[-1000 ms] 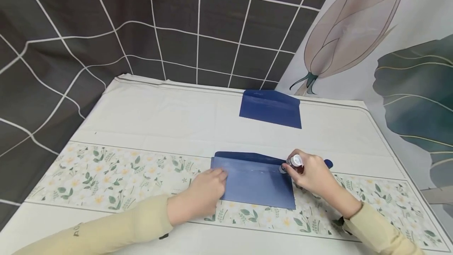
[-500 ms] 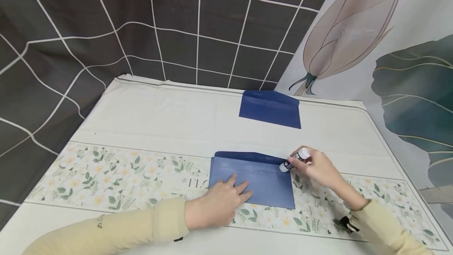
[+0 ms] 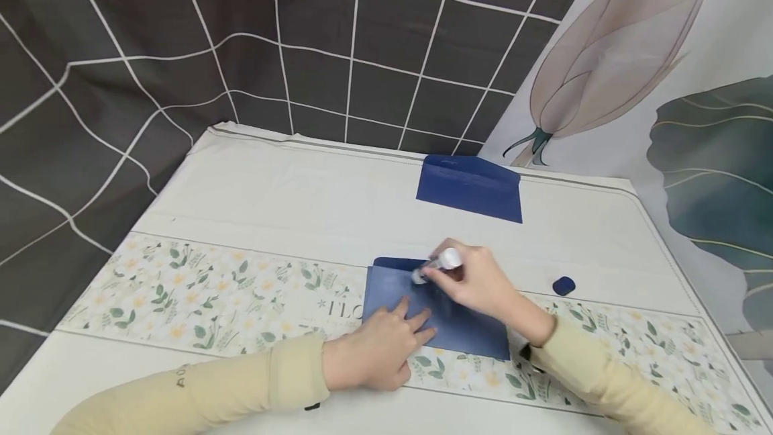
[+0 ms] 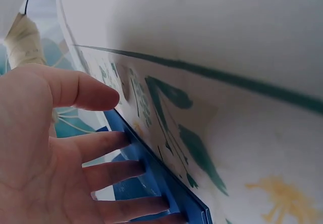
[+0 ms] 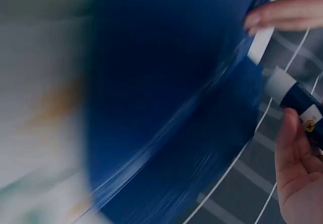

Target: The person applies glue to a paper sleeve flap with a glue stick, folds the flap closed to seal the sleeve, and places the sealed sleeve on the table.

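A blue paper envelope (image 3: 468, 334), its darker flap spread at the far side, lies on the floral strip of the table. My left hand (image 3: 386, 348) rests on its near left part with fingers spread; in the left wrist view those fingers (image 4: 113, 176) reach straight onto the blue paper. Between thumb and fingers, my right hand (image 3: 483, 287) grips a glue stick (image 3: 436, 265), tilted, its lower end at the fold below the flap. Whitish streaks run along that fold in the right wrist view, where the glue stick (image 5: 298, 100) shows a dark label.
A second blue envelope (image 3: 470, 190) with its flap unfolded lies near the table's back edge. The dark blue cap (image 3: 564, 285) sits right of my right hand. A dark grid-patterned curtain (image 3: 314, 45) hangs behind the table (image 3: 290, 186).
My right hand has moved the glue stick leftward along the envelope's fold, and the cap now shows fully. My left hand shifted right and spread its fingers over the paper.
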Demonstrator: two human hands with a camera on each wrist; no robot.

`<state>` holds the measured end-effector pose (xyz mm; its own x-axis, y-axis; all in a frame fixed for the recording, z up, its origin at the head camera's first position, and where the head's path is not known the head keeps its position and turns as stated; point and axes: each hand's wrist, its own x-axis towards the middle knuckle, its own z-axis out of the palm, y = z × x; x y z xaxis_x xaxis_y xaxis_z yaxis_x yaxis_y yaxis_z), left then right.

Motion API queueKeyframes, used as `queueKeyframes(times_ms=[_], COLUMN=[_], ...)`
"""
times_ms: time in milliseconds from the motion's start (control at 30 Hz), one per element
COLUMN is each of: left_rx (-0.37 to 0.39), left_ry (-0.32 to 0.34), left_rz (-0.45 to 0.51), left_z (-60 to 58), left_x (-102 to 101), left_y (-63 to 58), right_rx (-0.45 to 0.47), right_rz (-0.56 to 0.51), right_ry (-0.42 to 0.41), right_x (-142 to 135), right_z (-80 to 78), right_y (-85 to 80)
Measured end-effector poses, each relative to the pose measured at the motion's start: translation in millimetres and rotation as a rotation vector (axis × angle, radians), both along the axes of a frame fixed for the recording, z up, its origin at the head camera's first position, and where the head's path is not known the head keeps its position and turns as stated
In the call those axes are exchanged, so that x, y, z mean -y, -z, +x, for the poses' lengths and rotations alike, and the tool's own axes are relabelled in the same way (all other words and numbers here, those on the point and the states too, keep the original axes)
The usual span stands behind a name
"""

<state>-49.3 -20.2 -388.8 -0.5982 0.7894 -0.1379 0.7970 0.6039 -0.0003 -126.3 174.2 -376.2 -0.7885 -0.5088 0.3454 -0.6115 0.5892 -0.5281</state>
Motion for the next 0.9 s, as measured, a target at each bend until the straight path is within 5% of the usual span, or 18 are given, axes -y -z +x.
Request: queueKeyframes(times_ms=[367,900], left_rx=[0.025,0.054], left_ry=[-0.005,-0.037], left_rz=[-0.010,-0.030], left_z=[-1.0,1.7], left_x=[-0.7,-2.9], left_y=[-0.6,-4.5], right_rx=[-0.006,-0.034], right_rz=[0.125,0.240], right_ry=[-0.097,-0.086], right_x=[64.1,54.3], right_z=[-21.9,-15.9], right_y=[13.5,4.7])
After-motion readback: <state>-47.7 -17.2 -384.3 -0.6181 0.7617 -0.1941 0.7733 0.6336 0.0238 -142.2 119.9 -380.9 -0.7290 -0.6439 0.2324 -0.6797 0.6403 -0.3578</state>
